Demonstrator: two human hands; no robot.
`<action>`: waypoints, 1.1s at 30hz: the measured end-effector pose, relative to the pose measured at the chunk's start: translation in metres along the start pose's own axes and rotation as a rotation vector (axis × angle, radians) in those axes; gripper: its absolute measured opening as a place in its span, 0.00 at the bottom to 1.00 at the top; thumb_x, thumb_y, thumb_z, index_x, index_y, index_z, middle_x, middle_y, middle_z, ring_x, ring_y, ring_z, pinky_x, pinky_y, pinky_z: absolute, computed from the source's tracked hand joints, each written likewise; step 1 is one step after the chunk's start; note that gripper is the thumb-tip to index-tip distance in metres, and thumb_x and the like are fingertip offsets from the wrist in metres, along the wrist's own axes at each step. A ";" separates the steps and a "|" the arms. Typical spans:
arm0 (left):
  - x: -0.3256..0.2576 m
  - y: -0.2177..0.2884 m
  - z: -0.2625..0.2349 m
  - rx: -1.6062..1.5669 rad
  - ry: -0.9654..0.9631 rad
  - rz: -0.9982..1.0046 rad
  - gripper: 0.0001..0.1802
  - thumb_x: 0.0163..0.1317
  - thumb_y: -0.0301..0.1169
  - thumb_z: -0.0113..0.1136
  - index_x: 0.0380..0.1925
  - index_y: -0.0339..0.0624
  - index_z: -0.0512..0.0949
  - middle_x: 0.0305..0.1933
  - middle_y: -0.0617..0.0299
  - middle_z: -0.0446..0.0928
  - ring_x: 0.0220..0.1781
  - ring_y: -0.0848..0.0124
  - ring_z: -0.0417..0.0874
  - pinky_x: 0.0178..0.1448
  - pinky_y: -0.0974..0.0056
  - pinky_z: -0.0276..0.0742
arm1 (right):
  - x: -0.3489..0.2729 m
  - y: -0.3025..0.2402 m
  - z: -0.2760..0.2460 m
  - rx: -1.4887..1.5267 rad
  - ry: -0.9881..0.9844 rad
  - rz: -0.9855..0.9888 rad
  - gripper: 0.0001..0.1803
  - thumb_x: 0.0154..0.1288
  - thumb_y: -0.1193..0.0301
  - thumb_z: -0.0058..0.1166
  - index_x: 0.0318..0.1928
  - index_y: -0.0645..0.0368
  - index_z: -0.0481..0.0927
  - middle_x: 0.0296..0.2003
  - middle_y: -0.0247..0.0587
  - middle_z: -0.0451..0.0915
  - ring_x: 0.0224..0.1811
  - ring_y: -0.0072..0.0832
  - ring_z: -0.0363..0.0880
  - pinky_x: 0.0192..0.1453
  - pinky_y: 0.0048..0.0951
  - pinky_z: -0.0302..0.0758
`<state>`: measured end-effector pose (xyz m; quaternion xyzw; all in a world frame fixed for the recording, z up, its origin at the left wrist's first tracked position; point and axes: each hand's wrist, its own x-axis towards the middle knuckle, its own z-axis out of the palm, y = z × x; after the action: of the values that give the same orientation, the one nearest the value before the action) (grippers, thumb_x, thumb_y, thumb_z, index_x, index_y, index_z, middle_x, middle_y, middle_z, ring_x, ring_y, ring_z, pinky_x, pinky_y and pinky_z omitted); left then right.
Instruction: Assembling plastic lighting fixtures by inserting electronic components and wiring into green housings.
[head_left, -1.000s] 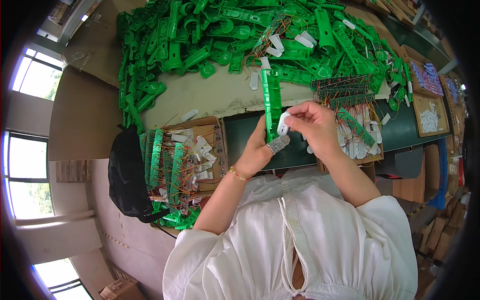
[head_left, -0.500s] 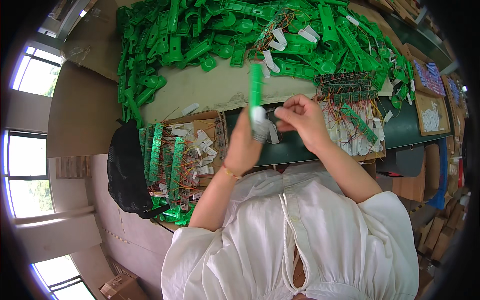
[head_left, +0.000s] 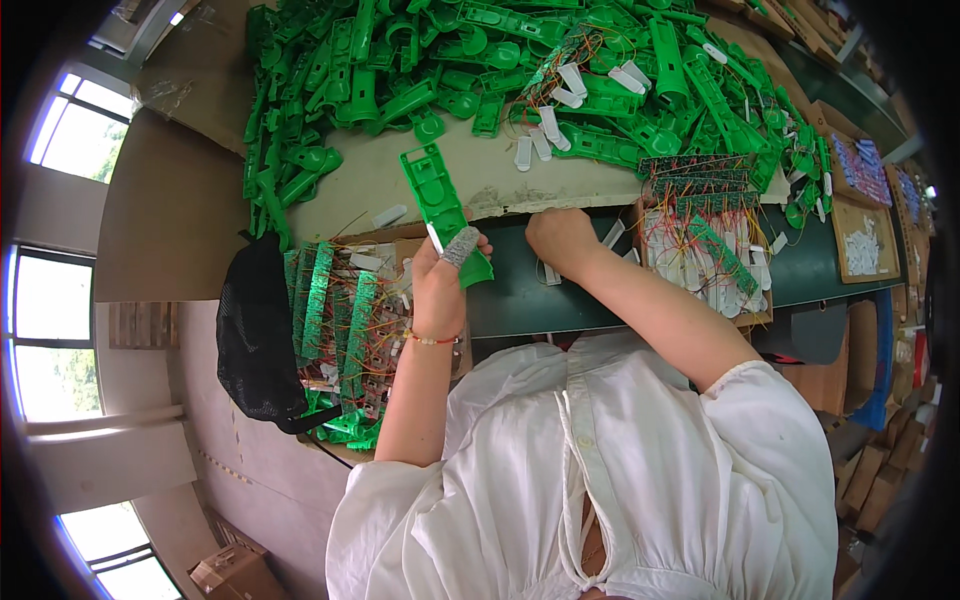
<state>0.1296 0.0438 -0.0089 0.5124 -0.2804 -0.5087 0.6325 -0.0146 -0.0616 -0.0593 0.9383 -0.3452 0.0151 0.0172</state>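
My left hand (head_left: 440, 290), its thumb wrapped in grey tape, is closed round the lower part of a green plastic housing (head_left: 428, 185). The housing stands tilted with its hollow, moulded side in view, and a small white piece (head_left: 435, 238) shows at its edge by my fingers. To the right, my right hand (head_left: 562, 240) is curled shut over the dark green table top at the edge of the cardboard sheet. Its fingers point away, so anything inside them is hidden. A white plastic piece (head_left: 613, 235) lies just right of that hand.
A large heap of green housings (head_left: 460, 50) covers the far side of the cardboard sheet (head_left: 380, 175). Boxes of circuit boards with wires stand at left (head_left: 318, 300) and right (head_left: 720, 250). A black mesh bag (head_left: 255, 340) hangs at the left box.
The green housing has swung left in my left hand, from edge-on to showing its hollow side. My right hand has moved slightly left, and its fingers have curled in.
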 end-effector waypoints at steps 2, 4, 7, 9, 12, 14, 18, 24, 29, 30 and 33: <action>0.001 -0.001 -0.004 -0.038 0.001 -0.014 0.16 0.61 0.29 0.49 0.49 0.37 0.69 0.36 0.60 0.76 0.36 0.70 0.78 0.42 0.66 0.75 | -0.001 -0.002 0.000 -0.055 -0.021 -0.059 0.07 0.51 0.71 0.49 0.26 0.54 0.81 0.24 0.39 0.80 0.30 0.30 0.81 0.29 0.31 0.76; 0.002 -0.005 -0.008 -0.076 0.000 -0.028 0.16 0.61 0.29 0.49 0.48 0.37 0.70 0.35 0.60 0.76 0.36 0.70 0.78 0.41 0.66 0.76 | -0.006 0.001 0.006 -0.231 0.056 -0.207 0.07 0.50 0.70 0.50 0.23 0.56 0.81 0.23 0.37 0.79 0.29 0.30 0.79 0.28 0.29 0.75; 0.002 -0.008 -0.010 -0.093 0.018 -0.035 0.15 0.60 0.28 0.49 0.47 0.37 0.70 0.35 0.60 0.76 0.35 0.70 0.78 0.40 0.66 0.76 | -0.012 0.012 0.013 -0.244 0.134 -0.278 0.08 0.50 0.70 0.50 0.23 0.57 0.81 0.26 0.38 0.77 0.28 0.31 0.77 0.27 0.30 0.75; 0.000 -0.008 -0.009 -0.083 0.035 -0.034 0.15 0.60 0.28 0.50 0.47 0.37 0.71 0.35 0.59 0.76 0.35 0.70 0.78 0.41 0.66 0.76 | -0.016 0.012 0.012 -0.196 0.135 -0.262 0.08 0.50 0.69 0.50 0.24 0.59 0.80 0.27 0.39 0.76 0.27 0.32 0.77 0.27 0.30 0.75; 0.002 -0.009 -0.010 -0.123 0.067 -0.018 0.15 0.60 0.27 0.49 0.47 0.37 0.70 0.36 0.58 0.75 0.35 0.69 0.78 0.41 0.66 0.76 | -0.025 0.001 0.023 -0.167 0.127 -0.147 0.10 0.52 0.69 0.50 0.27 0.62 0.79 0.29 0.40 0.74 0.29 0.32 0.76 0.28 0.30 0.75; 0.004 -0.008 -0.007 -0.111 0.064 -0.006 0.15 0.60 0.27 0.49 0.47 0.37 0.70 0.36 0.58 0.75 0.35 0.69 0.78 0.41 0.66 0.77 | -0.024 0.003 0.026 -0.191 0.119 -0.056 0.11 0.52 0.68 0.50 0.30 0.63 0.79 0.30 0.41 0.74 0.30 0.32 0.76 0.28 0.29 0.76; 0.002 -0.003 0.003 -0.070 0.048 -0.008 0.15 0.61 0.26 0.48 0.48 0.36 0.70 0.37 0.57 0.75 0.36 0.69 0.78 0.41 0.66 0.77 | -0.019 0.003 0.017 0.150 0.165 -0.027 0.13 0.53 0.68 0.50 0.37 0.63 0.75 0.31 0.43 0.73 0.33 0.35 0.76 0.29 0.29 0.76; -0.003 -0.005 0.013 -0.082 0.028 -0.004 0.14 0.56 0.23 0.53 0.44 0.38 0.71 0.34 0.60 0.77 0.34 0.71 0.79 0.38 0.68 0.75 | -0.023 0.002 0.025 0.068 0.055 -0.058 0.11 0.49 0.66 0.53 0.33 0.58 0.77 0.35 0.46 0.72 0.34 0.38 0.77 0.32 0.33 0.77; -0.006 -0.001 0.021 0.150 0.009 0.103 0.18 0.52 0.21 0.59 0.45 0.36 0.71 0.41 0.56 0.77 0.38 0.72 0.79 0.42 0.69 0.75 | -0.040 0.008 -0.037 0.989 0.368 0.051 0.10 0.49 0.73 0.55 0.33 0.64 0.76 0.28 0.44 0.78 0.28 0.30 0.80 0.33 0.30 0.77; -0.005 -0.001 0.028 0.178 -0.024 0.157 0.19 0.51 0.20 0.60 0.45 0.36 0.70 0.41 0.55 0.77 0.39 0.71 0.79 0.42 0.68 0.76 | -0.046 0.010 -0.052 1.307 0.301 0.160 0.09 0.51 0.74 0.55 0.35 0.65 0.76 0.28 0.41 0.79 0.29 0.25 0.80 0.33 0.27 0.77; -0.009 0.003 0.055 0.101 -0.050 0.205 0.18 0.49 0.18 0.60 0.42 0.35 0.71 0.37 0.57 0.78 0.36 0.73 0.79 0.40 0.70 0.75 | -0.059 0.015 -0.061 1.755 0.238 0.208 0.09 0.57 0.77 0.53 0.39 0.67 0.75 0.32 0.39 0.80 0.31 0.21 0.80 0.33 0.21 0.75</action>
<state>0.0797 0.0319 0.0125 0.4993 -0.3724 -0.4395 0.6472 -0.0704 -0.0320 -0.0008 0.5695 -0.2887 0.3727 -0.6734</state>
